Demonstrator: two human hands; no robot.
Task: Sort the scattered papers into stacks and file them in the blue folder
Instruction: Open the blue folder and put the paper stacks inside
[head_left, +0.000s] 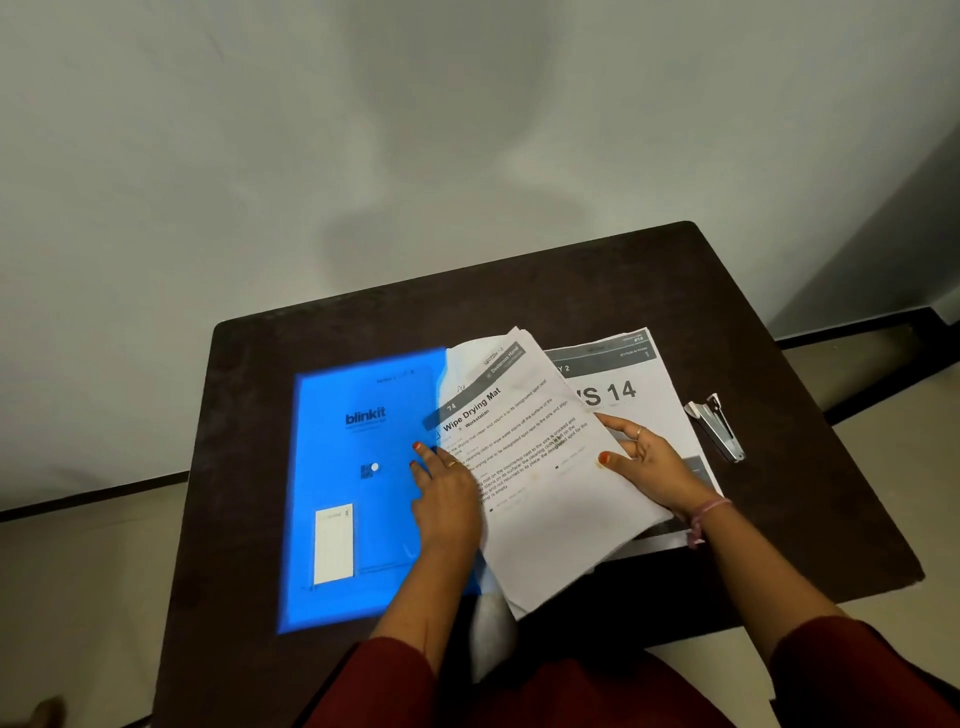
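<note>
- Dark red sleeves fill the foreground at 6 o'clock as a person leans over a dark table to file paperwork.
- The left hand lies on the blue folder, fingers straight and pressing the cover flat at the edge of the sheets; it curls round nothing.
- The right hand holds a sheaf of papers, thumb on top and fingers apparently beneath, the top page headed "Wipe Drying Mat".
- The sheaf overlaps the folder's 3 o'clock edge and lies tilted over a second stack, printed with a large "14".
- A stapler rests on the table at 3 o'clock of that stack, just apart from it.
- The step appears to be feeding the sheaf into the folder: best done by squaring the splayed edges first, keeping the left hand as anchor, then sliding the pages in level so no corner catches or buckles.
</note>
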